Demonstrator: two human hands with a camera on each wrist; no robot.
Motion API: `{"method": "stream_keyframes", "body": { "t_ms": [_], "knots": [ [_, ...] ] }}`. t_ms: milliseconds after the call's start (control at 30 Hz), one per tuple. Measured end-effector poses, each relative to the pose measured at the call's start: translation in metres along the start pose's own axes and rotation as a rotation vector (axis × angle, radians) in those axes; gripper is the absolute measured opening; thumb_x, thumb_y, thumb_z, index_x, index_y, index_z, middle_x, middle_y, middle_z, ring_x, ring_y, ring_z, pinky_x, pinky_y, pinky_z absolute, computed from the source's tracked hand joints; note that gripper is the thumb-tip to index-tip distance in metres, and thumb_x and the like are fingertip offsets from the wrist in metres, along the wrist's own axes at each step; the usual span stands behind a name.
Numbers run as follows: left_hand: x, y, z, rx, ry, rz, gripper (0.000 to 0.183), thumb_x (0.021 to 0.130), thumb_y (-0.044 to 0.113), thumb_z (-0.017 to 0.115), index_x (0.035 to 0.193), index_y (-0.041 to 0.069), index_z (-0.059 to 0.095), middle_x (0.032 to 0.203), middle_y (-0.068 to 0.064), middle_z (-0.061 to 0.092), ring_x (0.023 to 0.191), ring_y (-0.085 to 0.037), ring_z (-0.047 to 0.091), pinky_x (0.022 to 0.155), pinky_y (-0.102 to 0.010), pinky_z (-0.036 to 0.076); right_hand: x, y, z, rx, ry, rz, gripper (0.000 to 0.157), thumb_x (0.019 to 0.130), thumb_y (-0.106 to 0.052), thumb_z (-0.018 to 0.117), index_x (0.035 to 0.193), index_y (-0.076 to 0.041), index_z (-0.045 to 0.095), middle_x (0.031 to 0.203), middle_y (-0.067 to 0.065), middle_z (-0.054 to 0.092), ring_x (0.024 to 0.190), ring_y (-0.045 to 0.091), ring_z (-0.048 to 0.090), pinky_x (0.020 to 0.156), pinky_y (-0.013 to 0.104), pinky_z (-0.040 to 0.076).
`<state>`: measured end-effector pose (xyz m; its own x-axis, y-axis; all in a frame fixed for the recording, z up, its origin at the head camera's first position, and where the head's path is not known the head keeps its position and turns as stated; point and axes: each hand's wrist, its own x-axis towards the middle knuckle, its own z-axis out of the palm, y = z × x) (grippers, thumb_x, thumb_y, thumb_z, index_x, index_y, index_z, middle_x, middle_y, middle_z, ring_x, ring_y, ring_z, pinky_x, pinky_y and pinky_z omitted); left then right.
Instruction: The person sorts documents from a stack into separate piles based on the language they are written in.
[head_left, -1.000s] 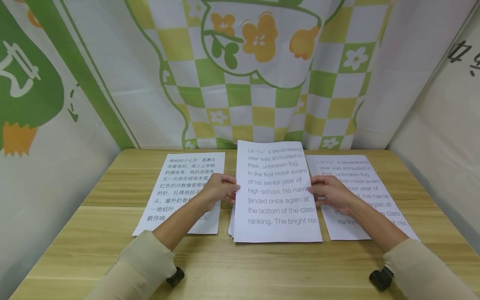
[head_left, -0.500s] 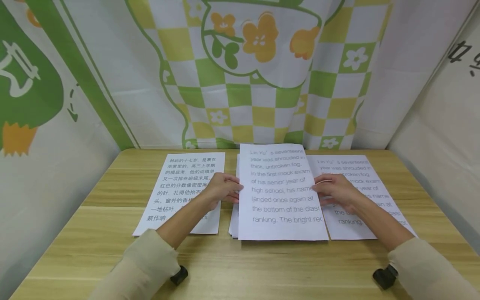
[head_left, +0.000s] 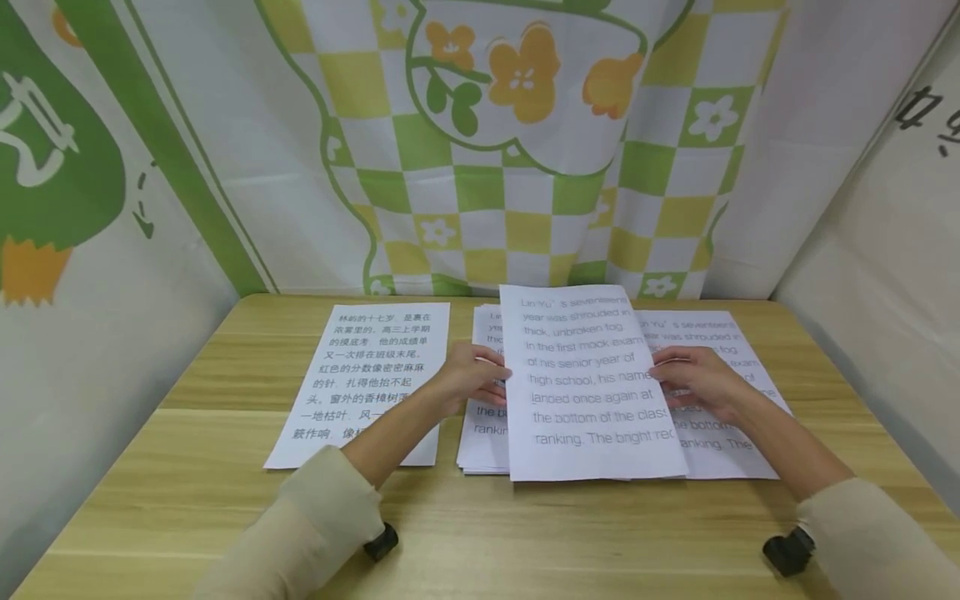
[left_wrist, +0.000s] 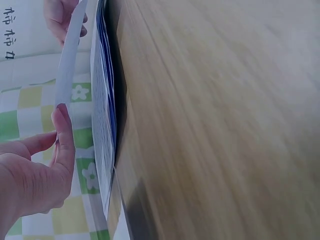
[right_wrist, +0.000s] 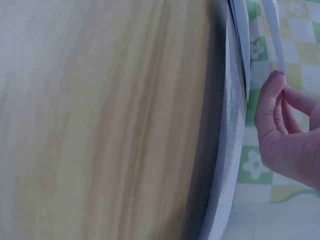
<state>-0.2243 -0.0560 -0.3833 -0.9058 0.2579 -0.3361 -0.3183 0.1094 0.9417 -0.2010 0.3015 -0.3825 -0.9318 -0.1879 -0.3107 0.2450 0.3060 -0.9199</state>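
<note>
Between my hands a printed sheet of paper point(head_left: 585, 392) with English text is held up above the table. My left hand point(head_left: 467, 379) pinches its left edge between thumb and fingers, and the left wrist view shows the sheet point(left_wrist: 70, 65) apart from the papers below. On the opposite edge my right hand point(head_left: 697, 379) pinches the sheet, thumb against fingers in the right wrist view. Beneath it lies a stack of English pages point(head_left: 483, 446), partly covered. Another English page point(head_left: 723, 450) lies to the right, partly hidden by the held sheet and my right hand.
A page with Chinese text point(head_left: 367, 367) lies at the left on the wooden table point(head_left: 187, 467), partly under my left forearm. A patterned curtain point(head_left: 480, 200) hangs behind the table's back edge, with white fabric walls on both sides.
Both hands have carried the held sheet to the right. More of the stack underneath now shows on its left, and the right-hand page is more covered.
</note>
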Motion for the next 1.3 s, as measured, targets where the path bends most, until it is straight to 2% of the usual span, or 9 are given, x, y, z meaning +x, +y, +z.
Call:
{"method": "stream_keyframes", "body": {
  "t_ms": [333, 800, 1067, 1300],
  "knots": [
    [0.011, 0.003, 0.025, 0.021, -0.061, -0.021, 0.040, 0.094, -0.006, 0.066, 0.133, -0.008, 0.055, 0.088, -0.021, 0.071, 0.060, -0.020, 0.071, 0.066, -0.033, 0.066, -0.007, 0.012, -0.026, 0.004, 0.025, -0.001, 0.036, 0.103, -0.014, 0.064, 0.132, 0.005, 0.054, 0.101, -0.002, 0.071, 0.091, 0.012, 0.068, 0.076, 0.032, 0.063],
    [0.018, 0.005, 0.057, -0.036, -0.084, -0.023, 0.041, 0.091, -0.011, 0.066, 0.131, -0.008, 0.058, 0.087, -0.023, 0.073, 0.063, -0.021, 0.071, 0.068, -0.034, 0.066, -0.013, 0.029, -0.060, 0.018, 0.021, 0.015, 0.017, 0.104, -0.013, 0.062, 0.121, -0.009, 0.061, 0.100, -0.005, 0.070, 0.091, 0.012, 0.069, 0.077, 0.032, 0.063],
    [0.025, 0.006, 0.073, -0.046, -0.081, -0.031, 0.043, 0.089, -0.012, 0.067, 0.130, -0.008, 0.058, 0.086, -0.025, 0.073, 0.062, -0.024, 0.072, 0.066, -0.035, 0.066, -0.015, 0.034, -0.074, 0.036, 0.021, 0.035, 0.013, 0.105, -0.013, 0.062, 0.117, -0.015, 0.064, 0.100, -0.006, 0.070, 0.091, 0.011, 0.069, 0.077, 0.032, 0.063],
    [0.029, 0.011, 0.084, -0.056, -0.073, -0.054, 0.041, 0.088, -0.012, 0.068, 0.128, -0.006, 0.059, 0.087, -0.025, 0.074, 0.071, -0.032, 0.077, 0.066, -0.035, 0.066, -0.017, 0.039, -0.085, 0.059, 0.028, 0.028, 0.015, 0.105, -0.010, 0.061, 0.108, -0.023, 0.068, 0.099, -0.008, 0.071, 0.090, 0.010, 0.069, 0.077, 0.032, 0.063]
  ]
}}
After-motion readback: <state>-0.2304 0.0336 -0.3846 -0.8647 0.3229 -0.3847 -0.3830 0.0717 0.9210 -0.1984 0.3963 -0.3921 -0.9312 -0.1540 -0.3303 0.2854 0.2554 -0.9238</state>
